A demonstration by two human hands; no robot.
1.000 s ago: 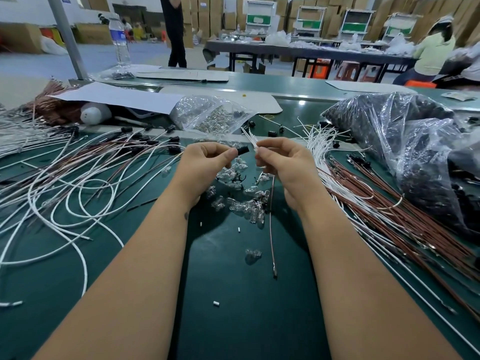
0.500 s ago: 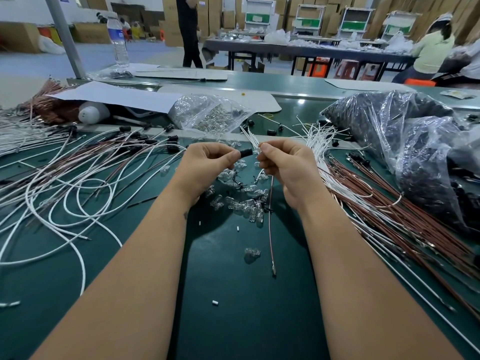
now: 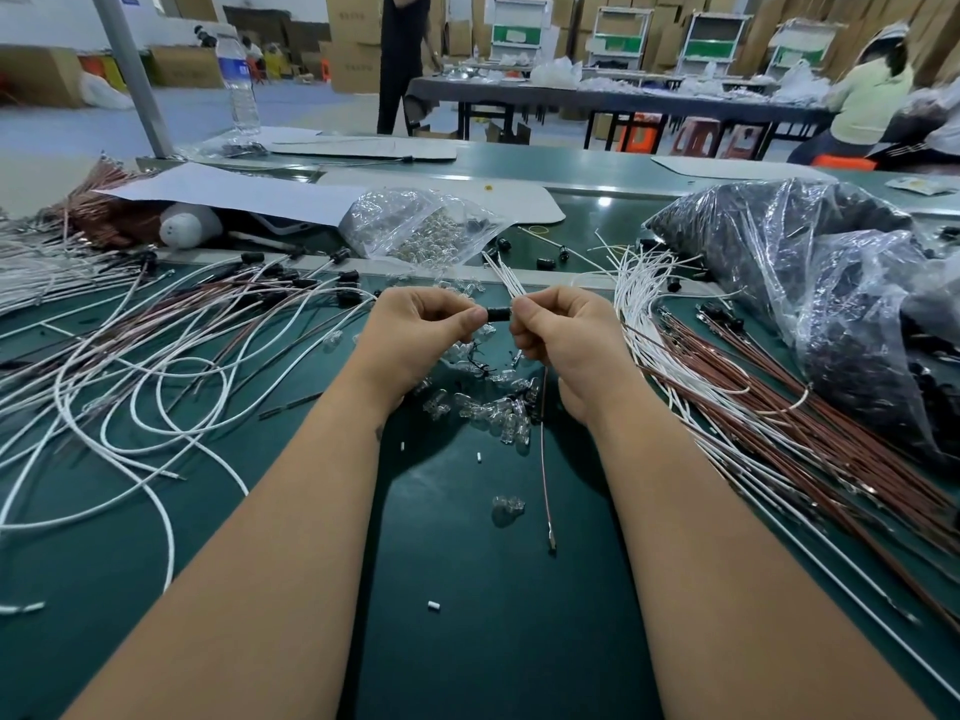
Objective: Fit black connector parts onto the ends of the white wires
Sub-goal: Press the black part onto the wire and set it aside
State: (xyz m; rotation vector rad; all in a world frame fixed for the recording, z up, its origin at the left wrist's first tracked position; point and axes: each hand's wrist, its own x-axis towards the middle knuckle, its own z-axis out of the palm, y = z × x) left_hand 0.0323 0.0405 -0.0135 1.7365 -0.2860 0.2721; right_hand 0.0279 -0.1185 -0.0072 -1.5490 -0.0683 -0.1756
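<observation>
Black connector part (image 3: 497, 314) sits between both hands, above the green counter (image 3: 467, 589). Left hand (image 3: 415, 330) pinches it at thumb and forefinger, other fingers curled under. Right hand (image 3: 563, 332) is closed around a small bundle of white wires (image 3: 503, 275), whose ends fan up and away from the fingertips toward the far edge; the connector's right end touches those fingertips. A thin brown wire (image 3: 544, 459) hangs down from under the right hand and ends on the counter with a metal tip. Whether a wire end is already inside the connector cannot be told.

Clear glass bulbs (image 3: 493, 407) lie scattered under and just below the hands, one more pair (image 3: 506, 506) lower down. Left of the arms: loose loops of white wires with black connectors fitted (image 3: 156, 366), mixed with brown ones. Right of the arms: straight bunch of white and brown wires (image 3: 779, 439), running diagonally. Far right, big clear plastic bag of black parts (image 3: 831, 304). Behind the hands, smaller clear bag of bulbs (image 3: 421, 231), partly under a white sheet (image 3: 234, 192). Water bottle (image 3: 238, 85) stands on the far side. Background: person standing in black (image 3: 402, 59), another seated at a long table (image 3: 867, 96).
</observation>
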